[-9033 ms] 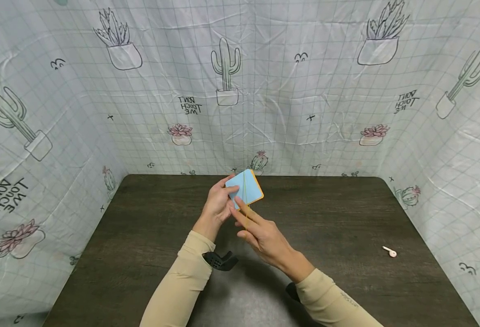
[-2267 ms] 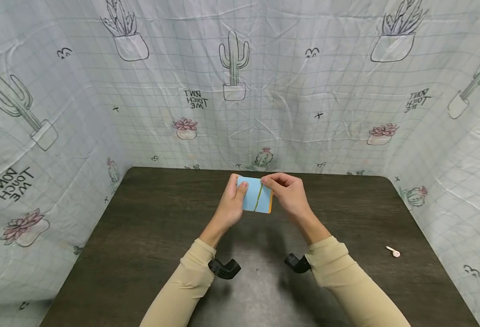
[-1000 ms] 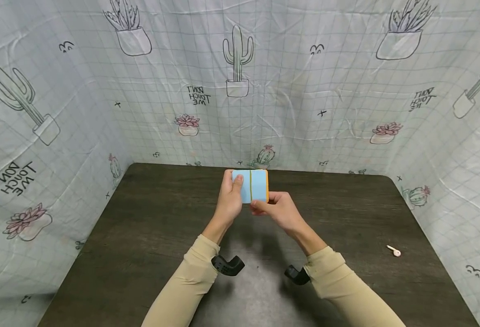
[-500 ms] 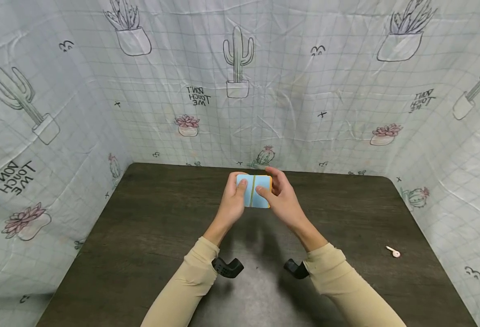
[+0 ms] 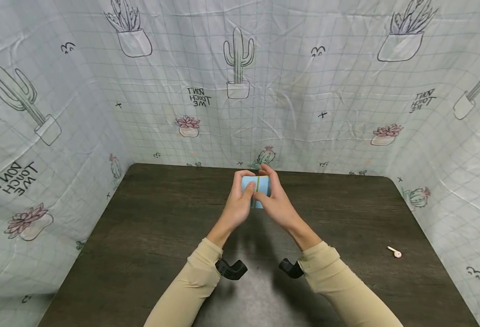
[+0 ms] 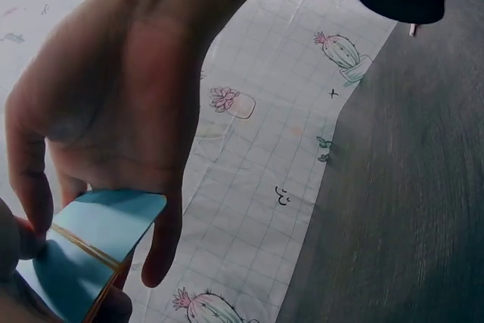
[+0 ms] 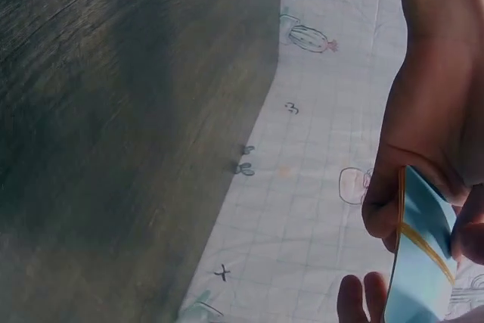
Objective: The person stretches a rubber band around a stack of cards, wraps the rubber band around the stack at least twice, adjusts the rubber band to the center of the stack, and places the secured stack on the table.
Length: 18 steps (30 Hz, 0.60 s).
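Note:
A thin light-blue stack of cards (image 5: 263,183) with an orange edge is held up over the table's far half. A yellow rubber band (image 5: 258,183) runs across its face from top to bottom. My left hand (image 5: 236,205) grips the left side, thumb on the front face and fingers behind. From the other side my right hand (image 5: 279,204) holds it too, its thumb on the face close to the left thumb, fingers curling at the top right. In the left wrist view the band (image 6: 87,247) crosses the blue face; the right wrist view shows the cards (image 7: 417,285) nearly edge-on.
A white earbud (image 5: 395,252) lies on the dark wood table (image 5: 162,213) at the right. Behind and at both sides hangs a pale curtain (image 5: 289,109) printed with cacti. Black wrist cameras (image 5: 232,270) sit on both sleeves.
Earlier the right hand pulled the band slantwise over the cards; it now lies straight across. The right hand went from the lower edge to the right side, and both hands have drawn closer together.

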{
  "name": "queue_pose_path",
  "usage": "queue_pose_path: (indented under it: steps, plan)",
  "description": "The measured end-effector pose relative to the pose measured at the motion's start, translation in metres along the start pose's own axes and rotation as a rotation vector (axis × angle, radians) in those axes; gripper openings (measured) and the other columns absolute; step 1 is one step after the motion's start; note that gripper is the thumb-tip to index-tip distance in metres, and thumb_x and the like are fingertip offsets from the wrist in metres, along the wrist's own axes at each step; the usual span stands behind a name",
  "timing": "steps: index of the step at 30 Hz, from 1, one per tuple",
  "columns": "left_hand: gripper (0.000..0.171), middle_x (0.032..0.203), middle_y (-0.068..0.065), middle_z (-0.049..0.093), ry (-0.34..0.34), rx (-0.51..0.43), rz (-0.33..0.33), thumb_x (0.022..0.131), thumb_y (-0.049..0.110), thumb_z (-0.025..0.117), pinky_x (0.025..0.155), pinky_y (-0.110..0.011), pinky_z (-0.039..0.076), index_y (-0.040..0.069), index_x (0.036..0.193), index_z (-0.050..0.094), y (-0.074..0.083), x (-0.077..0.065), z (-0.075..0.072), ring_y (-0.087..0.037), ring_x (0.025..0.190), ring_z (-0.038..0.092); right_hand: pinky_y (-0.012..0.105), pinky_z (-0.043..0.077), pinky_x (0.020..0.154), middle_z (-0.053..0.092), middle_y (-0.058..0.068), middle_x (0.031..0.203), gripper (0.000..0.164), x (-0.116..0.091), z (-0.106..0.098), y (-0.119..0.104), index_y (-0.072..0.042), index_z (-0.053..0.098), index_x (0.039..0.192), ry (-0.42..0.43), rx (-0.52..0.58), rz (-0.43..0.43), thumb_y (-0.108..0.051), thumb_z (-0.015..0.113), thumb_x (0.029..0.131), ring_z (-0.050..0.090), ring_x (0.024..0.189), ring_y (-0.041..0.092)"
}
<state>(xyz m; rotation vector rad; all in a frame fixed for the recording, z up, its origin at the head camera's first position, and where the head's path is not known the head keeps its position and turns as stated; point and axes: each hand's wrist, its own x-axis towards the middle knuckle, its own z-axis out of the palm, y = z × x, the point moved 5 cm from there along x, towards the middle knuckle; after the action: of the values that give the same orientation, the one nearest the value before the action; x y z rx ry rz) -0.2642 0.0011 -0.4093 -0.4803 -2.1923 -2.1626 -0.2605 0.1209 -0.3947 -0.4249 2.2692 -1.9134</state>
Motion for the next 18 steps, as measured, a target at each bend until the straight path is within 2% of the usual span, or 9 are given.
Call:
queue_pose_path:
  steps: [4, 6, 8, 10, 13, 15, 18]
  plan:
    - [0.024, 0.116, -0.015, 0.048, 0.017, -0.044, -0.055, 0.11, 0.012, 0.036, 0.073, -0.035, 0.047, 0.01, 0.133, 0.039, -0.008, 0.003, -0.003, -0.024, 0.092, 0.052, 0.051, 0.04, 0.098, 0.02, 0.009, 0.161, 0.073, 0.0, -0.001, 0.002, -0.021, 0.006, 0.161, -0.051, 0.08, 0.012, -0.007, 0.048, 0.103, 0.033, 0.137, 0.033]
    - [0.024, 0.115, -0.014, 0.049, 0.036, -0.074, -0.092, 0.11, 0.011, 0.034, 0.071, -0.034, 0.047, 0.01, 0.134, 0.04, -0.013, 0.003, -0.007, -0.024, 0.09, 0.053, 0.05, 0.041, 0.098, 0.027, 0.013, 0.158, 0.069, 0.001, -0.003, 0.005, -0.018, 0.005, 0.161, -0.057, 0.121, 0.031, -0.008, 0.044, 0.105, 0.038, 0.135, 0.034]
    - [0.025, 0.114, -0.014, 0.05, 0.055, -0.102, -0.118, 0.11, 0.012, 0.033, 0.07, -0.034, 0.047, 0.01, 0.134, 0.039, -0.017, 0.004, -0.011, -0.024, 0.087, 0.055, 0.046, 0.047, 0.093, 0.039, 0.016, 0.151, 0.06, 0.003, -0.007, 0.01, -0.014, 0.015, 0.159, -0.008, 0.123, 0.052, -0.011, 0.044, 0.107, 0.049, 0.124, 0.032]
    - [0.026, 0.112, -0.014, 0.051, 0.068, -0.112, -0.137, 0.11, 0.013, 0.032, 0.07, -0.034, 0.047, 0.01, 0.135, 0.039, -0.022, 0.004, -0.015, -0.024, 0.086, 0.056, 0.039, 0.051, 0.086, 0.054, 0.018, 0.136, 0.048, 0.005, -0.014, 0.015, -0.007, 0.035, 0.151, 0.068, 0.055, 0.058, -0.015, 0.05, 0.106, 0.057, 0.111, 0.029]
    - [0.027, 0.111, -0.014, 0.051, 0.08, -0.102, -0.152, 0.11, 0.014, 0.031, 0.07, -0.034, 0.047, 0.011, 0.136, 0.038, -0.026, 0.003, -0.022, -0.023, 0.086, 0.057, 0.03, 0.054, 0.072, 0.066, 0.022, 0.108, 0.029, 0.006, -0.022, 0.023, 0.002, 0.062, 0.124, 0.17, -0.048, 0.053, -0.017, 0.062, 0.101, 0.064, 0.089, 0.03]
    - [0.029, 0.111, -0.014, 0.051, 0.08, -0.093, -0.164, 0.11, 0.014, 0.03, 0.07, -0.034, 0.047, 0.011, 0.138, 0.038, -0.028, 0.003, -0.025, -0.023, 0.086, 0.056, 0.028, 0.054, 0.066, 0.066, 0.025, 0.094, 0.021, 0.007, -0.025, 0.027, 0.003, 0.069, 0.109, 0.185, -0.071, 0.033, -0.015, 0.067, 0.099, 0.064, 0.079, 0.033]
    - [0.033, 0.119, -0.016, 0.052, 0.09, -0.083, -0.187, 0.108, 0.01, 0.032, 0.072, -0.033, 0.047, 0.009, 0.141, 0.035, -0.032, 0.004, -0.031, -0.024, 0.09, 0.056, 0.029, 0.055, 0.062, 0.066, 0.026, 0.086, 0.019, 0.009, -0.024, 0.032, 0.004, 0.07, 0.104, 0.176, -0.056, 0.032, -0.014, 0.069, 0.097, 0.065, 0.074, 0.034]
